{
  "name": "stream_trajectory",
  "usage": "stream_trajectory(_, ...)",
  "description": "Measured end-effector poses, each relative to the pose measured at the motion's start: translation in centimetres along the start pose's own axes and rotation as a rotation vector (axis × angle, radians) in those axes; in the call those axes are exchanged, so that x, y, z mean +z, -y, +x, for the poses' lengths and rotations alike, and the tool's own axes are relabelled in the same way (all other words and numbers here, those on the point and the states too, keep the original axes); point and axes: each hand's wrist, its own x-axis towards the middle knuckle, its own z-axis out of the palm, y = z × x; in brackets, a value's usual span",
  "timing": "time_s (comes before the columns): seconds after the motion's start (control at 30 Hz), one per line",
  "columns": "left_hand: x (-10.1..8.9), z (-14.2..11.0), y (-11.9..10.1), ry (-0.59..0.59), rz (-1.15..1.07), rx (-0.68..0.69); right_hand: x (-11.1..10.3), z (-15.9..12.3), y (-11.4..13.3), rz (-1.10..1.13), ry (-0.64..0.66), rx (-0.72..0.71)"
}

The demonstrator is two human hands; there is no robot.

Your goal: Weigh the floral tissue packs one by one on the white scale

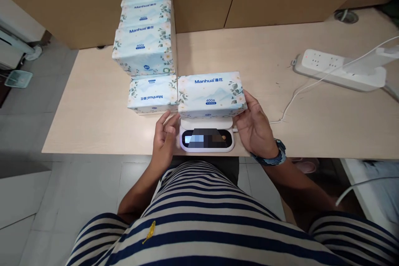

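A tissue pack [209, 93], pale blue with flowers and "Manhua" print, rests on a small white scale [207, 138] at the desk's front edge. My right hand [254, 126] touches the pack's right end with fingers spread. My left hand [164, 137] hovers beside the scale's left side, fingers loosely apart and holding nothing. Another tissue pack [152, 94] lies on the desk right next to the weighed one, on its left.
A stack of three more tissue packs [145, 29] stands behind, against the wooden cabinet. A white power strip [339, 70] with cables lies at the right of the beige desk [93, 104]. A thin white cable runs from the scale toward it.
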Motion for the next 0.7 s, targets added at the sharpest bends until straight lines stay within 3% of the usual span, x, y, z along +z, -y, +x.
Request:
stream_trajectory(0.3, -0.5, 0.2, 1.1, -0.024, -0.01, 0.086, -1.5, -0.6, -0.5, -0.149, 0.093, 0.047)
stream_trajectory(0.43, -0.6, 0.2, 1.5, -0.024, -0.028, 0.098, -2.6, -1.6, -1.1, -0.248, 0.064, 0.045)
stream_trajectory(0.57, -0.9, 0.2, 1.5, -0.005, -0.011, 0.094, -3.3, -2.6, -1.1, -0.408, 0.003, -0.079)
stream_trajectory(0.7, -0.9, 0.3, 1.6, -0.005, 0.007, 0.11, -3.7, -2.9, -1.2, -0.562, 0.034, -0.196)
